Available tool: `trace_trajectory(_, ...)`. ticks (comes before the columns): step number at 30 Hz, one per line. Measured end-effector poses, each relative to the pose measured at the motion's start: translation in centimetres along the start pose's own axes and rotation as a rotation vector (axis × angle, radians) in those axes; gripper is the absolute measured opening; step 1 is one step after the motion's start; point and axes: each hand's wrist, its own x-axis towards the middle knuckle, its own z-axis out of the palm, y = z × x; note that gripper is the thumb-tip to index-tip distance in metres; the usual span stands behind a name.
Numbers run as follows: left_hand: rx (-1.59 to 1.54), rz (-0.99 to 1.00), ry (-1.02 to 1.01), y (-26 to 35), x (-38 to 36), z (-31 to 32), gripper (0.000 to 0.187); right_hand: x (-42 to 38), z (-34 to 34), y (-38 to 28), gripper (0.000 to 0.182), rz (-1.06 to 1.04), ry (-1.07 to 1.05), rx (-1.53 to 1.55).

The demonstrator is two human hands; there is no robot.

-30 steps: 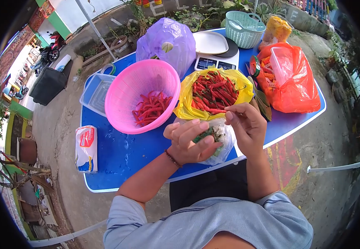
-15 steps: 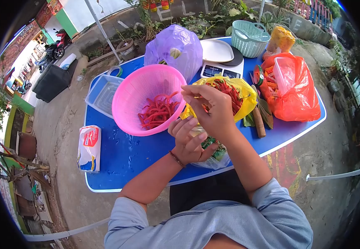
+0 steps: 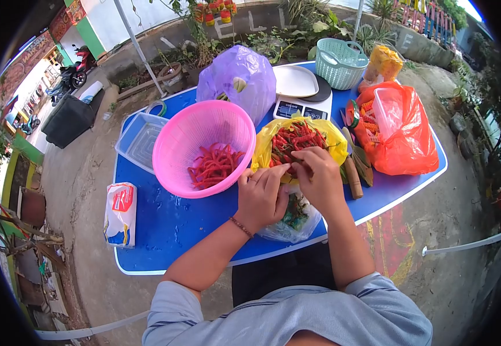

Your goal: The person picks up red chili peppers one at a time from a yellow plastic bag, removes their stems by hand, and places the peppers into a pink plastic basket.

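Red chilies (image 3: 296,135) fill an open yellow plastic bag (image 3: 337,147) in front of me. At the bag's near edge, my left hand (image 3: 262,197) and my right hand (image 3: 321,180) meet with fingertips pinched close together. Whatever lies between the fingers is too small and covered to make out. To the left stands a pink colander (image 3: 172,138), tilted toward me, with several red chilies (image 3: 216,165) at its bottom. Below my hands lies a clear plastic bag (image 3: 285,232) with green bits inside, partly hidden by my left hand.
A kitchen scale (image 3: 302,109) with a white tray, a purple bag (image 3: 236,78) and a green basket (image 3: 341,66) stand at the back of the blue table (image 3: 164,230). A wooden-handled knife (image 3: 353,177) and an orange bag (image 3: 409,147) are right; a tissue pack (image 3: 120,214) is left.
Both hands have come down from above the yellow bag to its near edge. My right hand has lowered and the fingertips of both hands now meet. The view has shifted slightly.
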Motion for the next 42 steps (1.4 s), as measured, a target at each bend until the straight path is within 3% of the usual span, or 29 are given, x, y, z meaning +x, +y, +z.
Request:
trace_trajectory(5,0.012,-0.005,0.035,-0.2,-0.1,0.4,0.044,-0.2,0.8,-0.3,0.01,-0.044,0.043,-0.187)
trace_trajectory(11,0.072,0.012,0.04,-0.2,0.1,0.6,0.042,0.5,-1.1,-0.8,0.005,0.024,0.133,0.184)
trace_trajectory(14,0.099,0.023,0.03,-0.2,0.1,0.6,0.039,-0.1,-1.0,-0.2,0.005,0.225,0.153,0.491)
trace_trajectory(21,0.107,0.025,0.019,0.0,0.3,0.4,0.036,0.0,-1.0,-0.3,0.002,0.196,0.204,0.831)
trace_trajectory(24,0.08,0.023,0.035,0.0,0.3,0.5,0.038,0.0,-0.9,0.3,0.002,0.245,0.092,0.611)
trace_trajectory(27,0.03,0.052,0.099,-0.2,0.1,0.7,0.042,0.1,-1.2,0.2,0.006,0.081,0.041,0.203)
trace_trajectory(28,0.038,0.076,0.116,-0.3,0.2,0.8,0.044,0.2,-1.2,0.1,0.007,0.065,0.039,0.201)
trace_trajectory(37,0.153,0.036,0.0,0.2,-0.1,0.3,0.034,0.0,-0.5,-0.1,0.008,0.12,0.099,0.556)
trace_trajectory(42,0.234,0.036,0.022,0.1,0.0,0.5,0.031,-0.3,-0.4,0.2,0.009,0.024,0.127,0.803)
